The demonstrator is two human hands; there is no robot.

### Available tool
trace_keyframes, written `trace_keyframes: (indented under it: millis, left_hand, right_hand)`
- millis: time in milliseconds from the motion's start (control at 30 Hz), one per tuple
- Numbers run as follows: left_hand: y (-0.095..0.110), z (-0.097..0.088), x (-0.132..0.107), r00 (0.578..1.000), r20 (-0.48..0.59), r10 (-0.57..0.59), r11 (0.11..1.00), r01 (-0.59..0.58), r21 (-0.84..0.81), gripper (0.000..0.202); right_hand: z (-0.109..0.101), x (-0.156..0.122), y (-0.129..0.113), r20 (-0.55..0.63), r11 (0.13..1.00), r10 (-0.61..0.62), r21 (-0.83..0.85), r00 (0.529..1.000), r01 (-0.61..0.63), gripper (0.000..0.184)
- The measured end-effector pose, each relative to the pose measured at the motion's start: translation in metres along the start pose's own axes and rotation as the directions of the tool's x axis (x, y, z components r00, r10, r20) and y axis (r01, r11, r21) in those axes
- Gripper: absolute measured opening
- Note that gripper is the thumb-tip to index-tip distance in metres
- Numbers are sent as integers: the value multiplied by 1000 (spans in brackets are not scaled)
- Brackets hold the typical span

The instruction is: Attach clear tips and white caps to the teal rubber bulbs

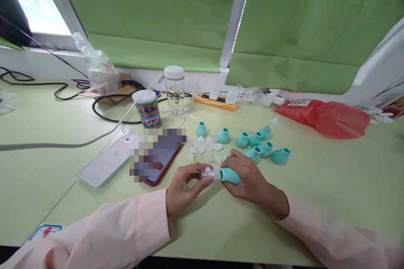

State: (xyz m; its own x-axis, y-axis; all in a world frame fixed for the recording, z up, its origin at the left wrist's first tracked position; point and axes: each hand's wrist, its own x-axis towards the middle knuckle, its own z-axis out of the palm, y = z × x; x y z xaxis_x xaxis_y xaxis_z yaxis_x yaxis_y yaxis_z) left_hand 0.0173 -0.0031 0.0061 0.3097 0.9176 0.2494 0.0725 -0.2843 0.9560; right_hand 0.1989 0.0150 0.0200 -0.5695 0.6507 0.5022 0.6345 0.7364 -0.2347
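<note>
My right hand [248, 178] is wrapped round a turquoise rubber bulb [231, 175] lying on its side, its neck facing left. Between the thumb and fingers of my left hand [187, 187] is a clear plastic nozzle [208, 173], its right end at the mouth of the bulb. How deep it sits inside, I cannot tell. Just beyond my hands lies a loose pile of small clear and white plastic pieces [205, 147]. Several more turquoise bulbs [280, 156] stand behind my right hand, and one bulb [265, 133] has a white tip in its neck.
To the left lie a phone in a red case [164, 164] and a phone in a clear case [105, 162]. Behind them stand a can [150, 111] and a clear bottle [175, 94]. An orange power strip [217, 102], cables and a red plastic bag [334, 118] line the back.
</note>
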Motion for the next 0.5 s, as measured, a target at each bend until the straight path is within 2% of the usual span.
trace_keyframes:
  millis: [133,333,400,500]
  left_hand:
    - [-2,-1,0,999,35,6,998,-8,57,24]
    - [-1,0,0,998,48,-43,981,33,189,26]
    - [-1,-1,0,998,62,-28,977,14,213,25]
    - [-1,-3,0,992,112,59,961,-86,262,22]
  right_hand:
    - [5,-1,-4,-15,999,4,-49,1000,-5,3]
    - [10,-8,-8,16,946,-56,-320,998,59,9]
    - [11,-8,-8,24,950,-45,-307,999,51,9]
    - [10,-4,-9,87,989,60,-138,994,-47,6]
